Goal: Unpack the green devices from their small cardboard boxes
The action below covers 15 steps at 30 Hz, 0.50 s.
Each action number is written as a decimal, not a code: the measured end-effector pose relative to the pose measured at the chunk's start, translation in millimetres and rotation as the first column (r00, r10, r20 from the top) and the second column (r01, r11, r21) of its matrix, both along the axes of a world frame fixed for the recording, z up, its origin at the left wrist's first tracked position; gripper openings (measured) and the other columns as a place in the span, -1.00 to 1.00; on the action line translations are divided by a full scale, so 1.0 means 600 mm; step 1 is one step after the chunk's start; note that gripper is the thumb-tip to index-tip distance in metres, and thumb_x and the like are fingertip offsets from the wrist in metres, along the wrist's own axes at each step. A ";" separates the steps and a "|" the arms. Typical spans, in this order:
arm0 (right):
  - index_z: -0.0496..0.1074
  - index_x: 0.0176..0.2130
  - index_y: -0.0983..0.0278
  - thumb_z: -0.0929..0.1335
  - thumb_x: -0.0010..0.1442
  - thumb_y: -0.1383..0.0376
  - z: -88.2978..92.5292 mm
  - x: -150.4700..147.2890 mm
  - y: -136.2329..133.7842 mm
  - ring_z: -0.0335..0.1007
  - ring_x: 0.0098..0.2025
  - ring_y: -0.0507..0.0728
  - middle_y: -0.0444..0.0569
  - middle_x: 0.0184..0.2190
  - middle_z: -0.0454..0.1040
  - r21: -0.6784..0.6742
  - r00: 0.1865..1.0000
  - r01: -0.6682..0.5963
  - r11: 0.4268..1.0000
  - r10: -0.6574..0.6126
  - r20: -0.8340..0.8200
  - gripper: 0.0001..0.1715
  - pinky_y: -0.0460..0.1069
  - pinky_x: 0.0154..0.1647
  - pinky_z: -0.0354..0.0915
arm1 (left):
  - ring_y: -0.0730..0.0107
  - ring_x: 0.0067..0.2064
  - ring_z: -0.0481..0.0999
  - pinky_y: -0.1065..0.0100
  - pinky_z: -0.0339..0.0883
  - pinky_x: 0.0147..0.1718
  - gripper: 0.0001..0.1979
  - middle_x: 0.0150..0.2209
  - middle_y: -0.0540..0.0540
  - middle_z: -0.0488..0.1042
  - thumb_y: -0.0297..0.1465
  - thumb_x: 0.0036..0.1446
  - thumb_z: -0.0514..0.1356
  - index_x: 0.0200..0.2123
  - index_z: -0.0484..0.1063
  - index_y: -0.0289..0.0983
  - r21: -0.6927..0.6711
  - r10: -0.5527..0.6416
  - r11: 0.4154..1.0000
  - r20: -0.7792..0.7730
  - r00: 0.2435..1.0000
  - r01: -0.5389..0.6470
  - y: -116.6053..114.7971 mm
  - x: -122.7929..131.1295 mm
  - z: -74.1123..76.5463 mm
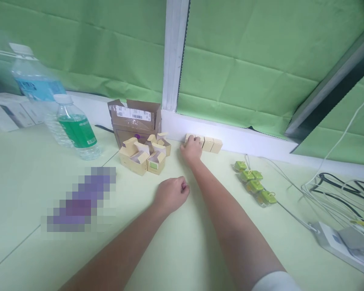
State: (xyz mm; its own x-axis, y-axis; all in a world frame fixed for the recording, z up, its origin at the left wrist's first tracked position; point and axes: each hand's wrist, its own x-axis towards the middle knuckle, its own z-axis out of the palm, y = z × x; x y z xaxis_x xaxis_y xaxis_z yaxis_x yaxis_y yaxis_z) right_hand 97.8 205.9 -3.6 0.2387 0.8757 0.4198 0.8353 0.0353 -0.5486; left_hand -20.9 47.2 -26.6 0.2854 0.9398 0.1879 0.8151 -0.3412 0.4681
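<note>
My right hand (192, 150) reaches to the back of the table, its fingers bent over the left end of a row of small tan boxes (208, 144) near the white ledge. It grips one of these boxes, mostly hidden by the fingers. In front of it, my left hand (172, 196) rests on the table as a fist with nothing visible in it. Left of both hands stand several opened small tan boxes (134, 161) with raised flaps. Behind those is a brown cardboard box (129, 135) with a white label, its flaps up.
Several small clear containers with green lids (255, 186) lie to the right. Beyond them are tangled cables (330, 190) and a white power strip (336, 242). At left stand a green-labelled bottle (79, 131), a larger blue-labelled bottle (38, 87) and a blurred purple item (81, 200).
</note>
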 end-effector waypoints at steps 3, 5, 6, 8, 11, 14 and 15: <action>0.30 -0.08 0.30 0.35 0.13 0.31 -0.002 -0.002 -0.013 0.28 0.00 0.30 0.19 -0.01 0.28 0.019 1.000 0.017 1.000 -0.016 -0.023 -0.68 0.17 0.00 0.30 | 0.26 -0.37 0.49 0.32 0.18 -0.44 -0.88 -0.42 -0.03 0.48 -0.35 0.19 0.09 -0.41 0.33 -0.18 0.034 0.007 0.999 0.044 0.999 -0.009 0.006 -0.006 -0.003; 0.31 -0.07 0.29 0.37 0.11 0.29 0.004 0.001 -0.046 0.30 -0.02 0.28 0.17 -0.04 0.27 0.034 0.999 0.000 0.999 0.001 -0.034 -0.64 0.16 0.02 0.30 | 0.15 -0.16 0.53 0.23 0.33 -0.25 -0.88 -0.22 -0.12 0.51 -0.33 0.18 0.13 -0.20 0.37 -0.19 0.129 0.047 0.990 0.123 0.991 -0.063 0.013 -0.008 -0.007; 0.31 -0.06 0.28 0.38 0.09 0.26 0.007 0.003 -0.071 0.31 -0.03 0.28 0.15 -0.04 0.27 0.047 0.999 -0.027 0.999 0.029 -0.044 -0.60 0.16 0.02 0.31 | 0.07 -0.03 0.50 0.16 0.36 -0.12 -0.74 -0.10 -0.19 0.49 -0.32 0.16 0.17 -0.08 0.34 -0.21 0.179 0.070 0.979 0.169 0.983 -0.101 0.015 -0.009 -0.010; 0.33 -0.02 0.25 0.40 0.06 0.20 0.011 0.009 -0.133 0.35 -0.06 0.26 0.11 -0.05 0.28 0.045 0.991 -0.096 0.994 0.100 -0.085 -0.52 0.16 0.00 0.34 | -0.05 0.16 0.38 0.03 0.30 0.08 -0.44 0.09 -0.30 0.39 -0.28 0.08 0.26 0.13 0.22 -0.28 0.234 0.082 0.962 0.234 0.969 -0.138 0.017 -0.006 -0.013; 0.39 -0.02 0.21 0.39 0.11 0.03 0.012 0.020 -0.238 0.40 -0.10 0.23 0.07 -0.10 0.34 -0.017 0.956 -0.206 0.978 0.198 -0.217 -0.50 0.16 0.00 0.38 | -0.10 0.21 0.34 -0.01 0.26 0.14 -0.27 0.18 -0.36 0.33 -0.34 0.04 0.28 0.24 0.09 -0.32 0.238 -0.006 0.970 0.233 0.972 -0.051 0.008 0.004 -0.009; 0.43 0.02 0.15 0.36 0.17 0.05 0.009 0.041 -0.316 0.44 -0.08 0.19 0.07 -0.01 0.38 -0.055 0.886 -0.336 0.940 0.296 -0.357 -0.55 0.14 -0.02 0.43 | -0.04 0.08 0.46 0.04 0.35 0.01 -0.39 0.08 -0.31 0.43 -0.41 0.09 0.21 0.21 0.14 -0.30 0.210 -0.072 0.977 0.197 0.978 0.030 -0.009 0.012 -0.001; 0.43 0.03 0.14 0.35 0.19 0.08 0.009 0.051 -0.332 0.46 -0.11 0.16 0.05 0.03 0.38 -0.066 0.856 -0.372 0.926 0.315 -0.409 -0.57 0.12 -0.07 0.46 | -0.03 0.05 0.48 0.07 0.37 -0.03 -0.40 0.05 -0.28 0.45 -0.41 0.07 0.22 0.19 0.17 -0.28 0.203 -0.100 0.977 0.194 0.976 0.060 -0.015 0.013 0.002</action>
State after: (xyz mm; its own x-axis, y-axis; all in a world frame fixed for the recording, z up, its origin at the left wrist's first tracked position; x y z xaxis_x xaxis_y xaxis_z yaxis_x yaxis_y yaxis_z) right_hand 128.5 6.6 1.7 0.0284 0.9736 0.2263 0.5061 0.1812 -0.8432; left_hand -13.1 38.3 -25.2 0.2949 0.8552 0.4262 0.6767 -0.5018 0.5387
